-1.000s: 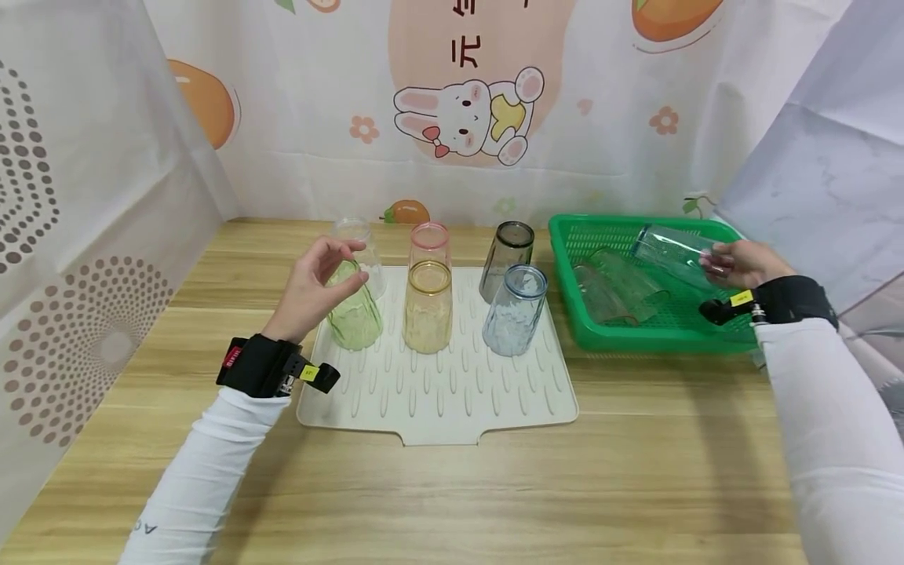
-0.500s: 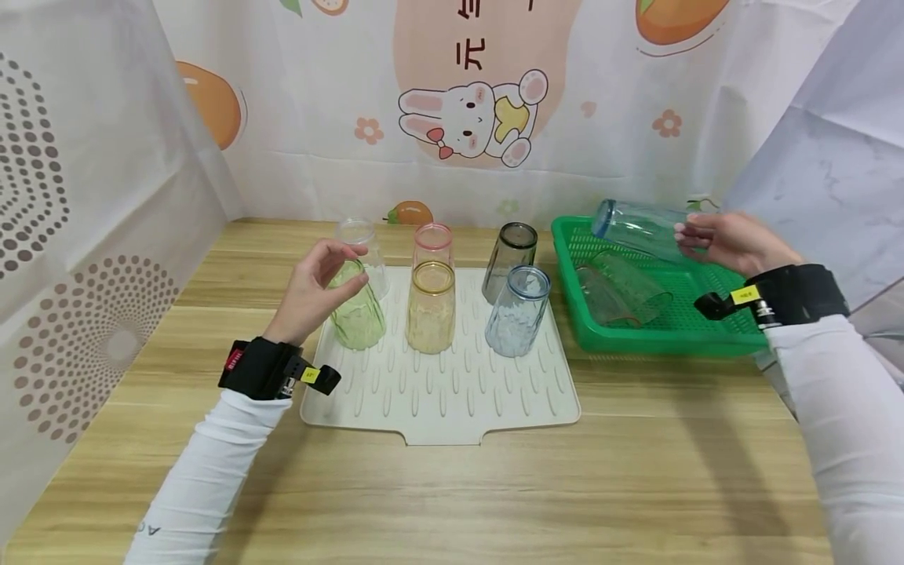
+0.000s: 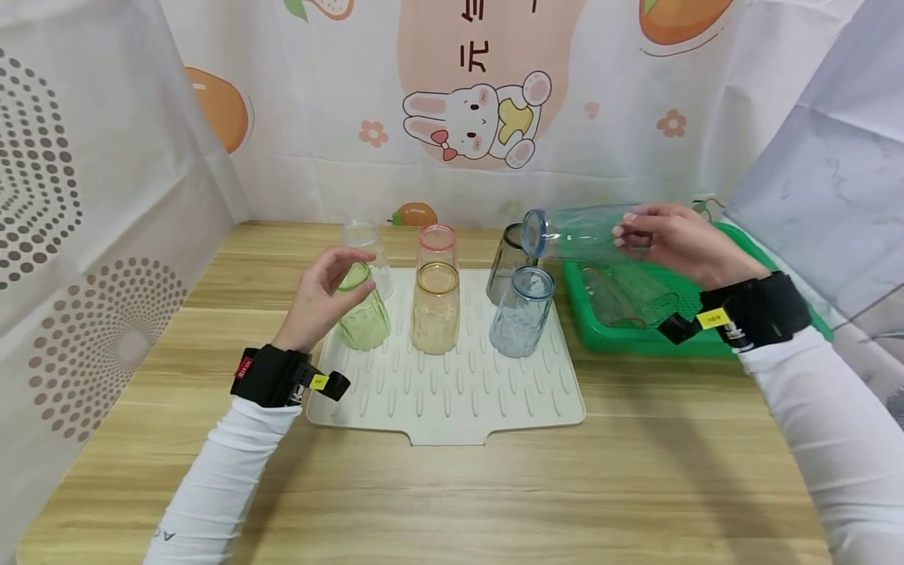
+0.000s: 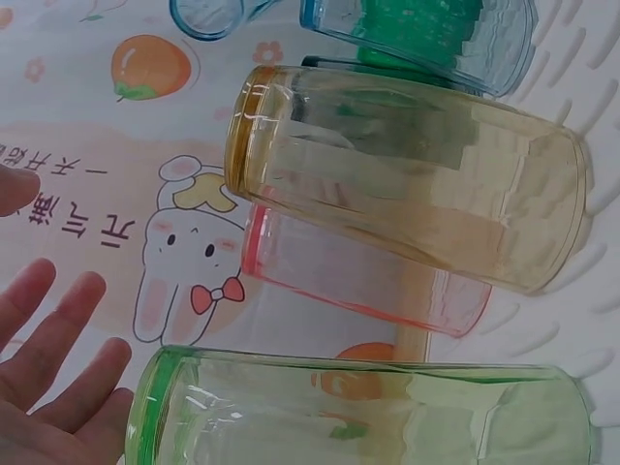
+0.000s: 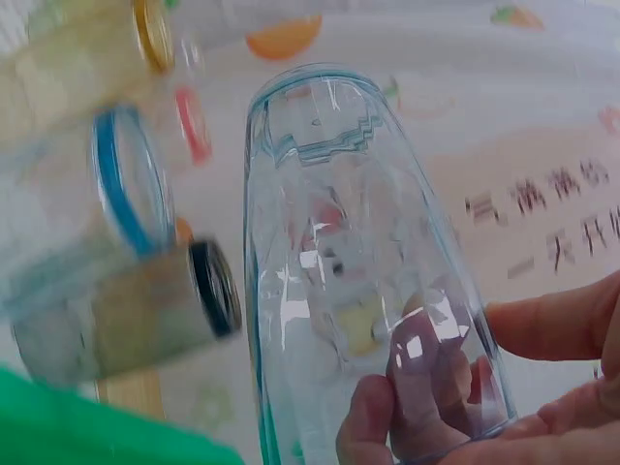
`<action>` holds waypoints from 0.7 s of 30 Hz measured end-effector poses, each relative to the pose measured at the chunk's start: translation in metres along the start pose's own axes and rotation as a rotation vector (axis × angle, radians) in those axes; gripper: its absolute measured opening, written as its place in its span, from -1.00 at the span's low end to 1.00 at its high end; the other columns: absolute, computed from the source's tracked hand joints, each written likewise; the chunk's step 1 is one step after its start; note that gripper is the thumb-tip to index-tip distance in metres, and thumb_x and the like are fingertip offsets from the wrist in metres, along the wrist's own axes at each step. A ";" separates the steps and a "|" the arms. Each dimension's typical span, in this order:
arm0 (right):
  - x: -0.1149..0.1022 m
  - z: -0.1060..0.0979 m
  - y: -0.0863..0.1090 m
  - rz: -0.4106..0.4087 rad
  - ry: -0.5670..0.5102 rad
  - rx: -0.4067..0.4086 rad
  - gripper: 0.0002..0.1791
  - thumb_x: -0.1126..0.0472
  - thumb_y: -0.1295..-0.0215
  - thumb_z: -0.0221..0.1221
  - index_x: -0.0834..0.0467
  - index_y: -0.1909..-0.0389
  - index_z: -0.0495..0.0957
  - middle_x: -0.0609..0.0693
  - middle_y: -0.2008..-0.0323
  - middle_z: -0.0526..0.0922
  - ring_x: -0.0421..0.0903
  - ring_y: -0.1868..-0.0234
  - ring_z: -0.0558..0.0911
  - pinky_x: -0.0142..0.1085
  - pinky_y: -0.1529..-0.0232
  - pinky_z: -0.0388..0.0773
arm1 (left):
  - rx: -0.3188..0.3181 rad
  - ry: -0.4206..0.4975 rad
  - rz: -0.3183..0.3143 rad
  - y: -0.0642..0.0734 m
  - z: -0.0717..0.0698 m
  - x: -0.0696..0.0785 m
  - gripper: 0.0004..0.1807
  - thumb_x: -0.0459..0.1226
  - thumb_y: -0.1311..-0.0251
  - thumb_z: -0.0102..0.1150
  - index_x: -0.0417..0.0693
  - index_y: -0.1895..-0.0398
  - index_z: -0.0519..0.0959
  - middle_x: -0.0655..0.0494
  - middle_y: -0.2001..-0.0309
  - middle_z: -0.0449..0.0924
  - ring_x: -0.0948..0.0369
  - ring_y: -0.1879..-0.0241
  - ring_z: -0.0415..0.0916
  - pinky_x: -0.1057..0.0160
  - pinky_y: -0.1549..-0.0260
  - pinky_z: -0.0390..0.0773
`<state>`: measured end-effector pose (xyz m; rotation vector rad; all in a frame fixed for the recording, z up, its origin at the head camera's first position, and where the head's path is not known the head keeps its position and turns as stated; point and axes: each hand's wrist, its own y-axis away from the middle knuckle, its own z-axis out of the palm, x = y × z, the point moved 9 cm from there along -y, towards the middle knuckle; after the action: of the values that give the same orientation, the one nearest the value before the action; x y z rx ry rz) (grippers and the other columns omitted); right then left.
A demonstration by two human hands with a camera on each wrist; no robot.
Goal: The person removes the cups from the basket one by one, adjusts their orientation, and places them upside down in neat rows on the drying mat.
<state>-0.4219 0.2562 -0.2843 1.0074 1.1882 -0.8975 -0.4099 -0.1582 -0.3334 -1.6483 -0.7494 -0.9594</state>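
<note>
My right hand [image 3: 681, 243] grips a clear, blue-tinted drinking glass [image 3: 579, 231] near one end and holds it sideways over the left part of the green basket [image 3: 636, 342]. Its blue-ringed end points left and overlaps the dark grey glass [image 3: 500, 275]. My left hand [image 3: 321, 298] is beside the top of a green glass [image 3: 366, 323], thumb and fingers spread apart; in the left wrist view its fingers [image 4: 97, 387] are off the glass. Amber [image 3: 435, 322], pink [image 3: 438, 239], blue [image 3: 519, 323] and clear [image 3: 377, 255] glasses also stand on the off-white draining mat [image 3: 448, 408].
Inside the basket lie more clear glasses [image 3: 621, 298], on their sides. A wooden table [image 3: 452, 502] carries the mat and basket. A printed white curtain [image 3: 318, 173] hangs close behind, with other sheets at both sides.
My right hand has lifted the blue-tinted glass out of the basket and carried it left towards the mat. The left hand has kept its place beside the green glass.
</note>
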 end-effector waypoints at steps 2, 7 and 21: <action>0.000 0.013 0.000 -0.009 0.025 -0.011 -0.70 0.23 -0.43 0.08 0.26 -0.07 0.32 0.05 0.12 0.53 -0.10 0.08 0.56 -0.23 -0.14 0.41 | 0.003 0.013 0.005 0.001 0.001 0.001 -0.63 -0.57 -0.19 0.16 -0.44 -0.08 0.39 -0.20 -0.12 0.45 0.08 -0.27 0.30 0.18 -0.35 0.09; 0.004 0.045 -0.002 -0.016 0.058 -0.007 -0.56 0.17 -0.42 0.10 0.31 -0.13 0.19 0.03 0.12 0.54 -0.12 0.08 0.56 -0.24 -0.13 0.42 | 0.020 0.073 0.047 0.006 0.005 0.005 -0.56 -0.65 -0.13 0.14 -0.47 -0.11 0.36 -0.21 -0.15 0.43 0.05 -0.28 0.29 0.16 -0.36 0.07; 0.036 0.130 -0.016 -0.007 -0.207 -0.149 -0.90 0.27 -0.48 0.02 0.22 0.12 0.41 0.06 0.26 0.56 -0.06 0.20 0.53 -0.25 0.02 0.47 | 0.028 0.280 0.106 0.009 0.034 0.011 -0.37 -0.37 -0.17 0.30 -0.45 -0.23 0.26 -0.21 -0.23 0.37 0.01 -0.34 0.21 0.12 -0.36 0.07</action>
<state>-0.3923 0.1264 -0.3114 0.7717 1.0672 -0.8833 -0.3895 -0.1277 -0.3321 -1.4748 -0.4792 -1.0706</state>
